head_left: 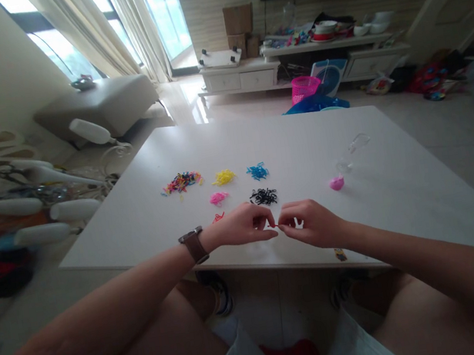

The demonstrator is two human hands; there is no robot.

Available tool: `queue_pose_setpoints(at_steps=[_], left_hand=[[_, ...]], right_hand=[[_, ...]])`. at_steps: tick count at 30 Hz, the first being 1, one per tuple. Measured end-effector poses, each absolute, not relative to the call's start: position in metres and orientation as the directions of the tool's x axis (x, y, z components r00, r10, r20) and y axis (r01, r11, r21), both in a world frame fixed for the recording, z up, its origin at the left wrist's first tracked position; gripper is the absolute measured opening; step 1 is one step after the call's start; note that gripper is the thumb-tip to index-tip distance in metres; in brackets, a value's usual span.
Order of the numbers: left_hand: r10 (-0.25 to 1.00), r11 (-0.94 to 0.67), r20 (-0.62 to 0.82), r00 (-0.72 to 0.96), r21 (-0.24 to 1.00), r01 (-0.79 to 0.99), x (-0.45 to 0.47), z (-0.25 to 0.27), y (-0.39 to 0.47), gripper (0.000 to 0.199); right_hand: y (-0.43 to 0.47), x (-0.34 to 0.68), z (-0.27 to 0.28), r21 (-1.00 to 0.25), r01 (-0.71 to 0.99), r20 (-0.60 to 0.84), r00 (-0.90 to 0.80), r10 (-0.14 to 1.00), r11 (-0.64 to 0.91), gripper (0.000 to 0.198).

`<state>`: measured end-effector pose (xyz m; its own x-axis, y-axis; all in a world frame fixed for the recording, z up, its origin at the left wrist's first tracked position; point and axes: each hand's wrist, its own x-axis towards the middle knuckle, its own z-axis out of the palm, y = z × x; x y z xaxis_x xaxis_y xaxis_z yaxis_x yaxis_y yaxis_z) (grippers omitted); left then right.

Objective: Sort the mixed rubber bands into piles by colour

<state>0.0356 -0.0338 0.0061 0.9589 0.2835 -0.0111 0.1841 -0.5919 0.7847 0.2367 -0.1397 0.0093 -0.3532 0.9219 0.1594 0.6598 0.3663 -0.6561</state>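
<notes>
Over the near part of the white table [303,144], a small red rubber band [273,225] spans the short gap between my two hands. My right hand [312,222] pinches one end between thumb and forefinger. The other end is at the fingertips of my left hand [246,223], its fingers curled and its thumb stretched below. A pile of black rubber bands [263,196] lies just beyond my hands. Partly behind my left wrist are a few red rubber bands [219,218], with a pink pile [219,198] farther back.
Yellow bands [223,177], blue bands [257,171] and a mixed-colour pile [182,182] lie farther back. To the right are a pink object [336,183] and a clear plastic piece [359,142]. A small yellow-and-dark figure [340,254] lies by the table's front edge.
</notes>
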Motion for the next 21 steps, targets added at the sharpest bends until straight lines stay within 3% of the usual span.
queue_pose_setpoints(at_steps=[9,21], left_hand=[[0.175,-0.691,0.012,0.985,0.714,0.114,0.036,0.007,-0.038,0.033],[0.187,-0.628,0.001,0.982,0.769,0.119,0.025,0.014,-0.022,0.028]], right_hand=[[-0.142,0.24,0.009,-0.651,0.674,0.125,-0.358,0.925,0.349,0.011],[-0.143,0.252,0.019,-0.645,0.669,0.142,-0.37,0.918,0.369,0.014]])
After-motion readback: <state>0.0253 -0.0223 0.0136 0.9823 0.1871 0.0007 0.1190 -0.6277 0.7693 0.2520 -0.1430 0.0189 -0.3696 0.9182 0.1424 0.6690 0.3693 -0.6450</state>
